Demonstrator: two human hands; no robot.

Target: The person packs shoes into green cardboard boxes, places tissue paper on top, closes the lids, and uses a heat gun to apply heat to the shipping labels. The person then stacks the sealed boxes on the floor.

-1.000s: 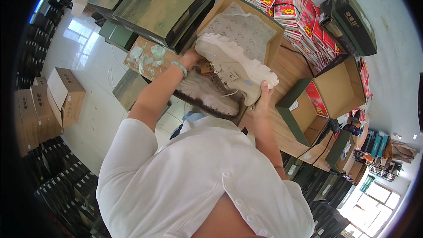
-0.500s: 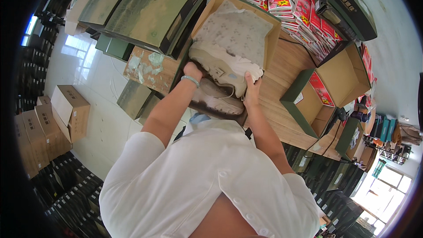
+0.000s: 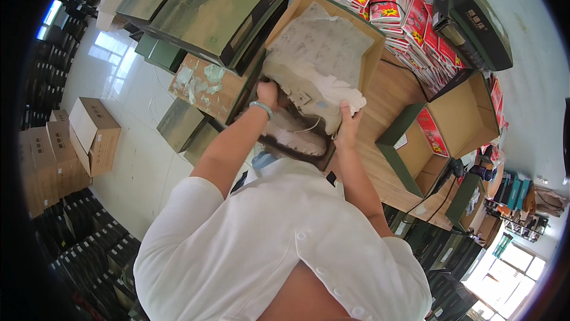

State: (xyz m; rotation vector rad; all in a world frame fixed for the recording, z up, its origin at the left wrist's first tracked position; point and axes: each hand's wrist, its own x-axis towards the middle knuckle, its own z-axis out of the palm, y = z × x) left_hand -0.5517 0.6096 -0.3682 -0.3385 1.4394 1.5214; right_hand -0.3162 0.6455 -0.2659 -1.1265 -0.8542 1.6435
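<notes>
A beige sneaker [image 3: 316, 102] with a pale sole is tilted on its side between my hands. My left hand [image 3: 268, 94] is closed at its left end, the fingers mostly hidden. At the other end my right hand [image 3: 349, 124] grips the sneaker by its sole, thumb on top. Below it, a second beige sneaker [image 3: 300, 141] lies in the open shoe box, whose dark inside is partly covered. Patterned tissue paper [image 3: 323, 33] rests against the raised box lid [image 3: 372, 54] behind the held sneaker.
Green shoe boxes [image 3: 219, 12] are stacked at the left. An empty open box [image 3: 415, 143] stands right on the wooden table [image 3: 386, 92]. Piles of red printed packets [image 3: 409, 30] and a dark box [image 3: 472, 24] lie at the back. Cardboard cartons [image 3: 92, 134] sit on the floor.
My hands and the held sneaker have shifted slightly right in the picture, as has the open box with its lid. Both hands keep their places on the sneaker.
</notes>
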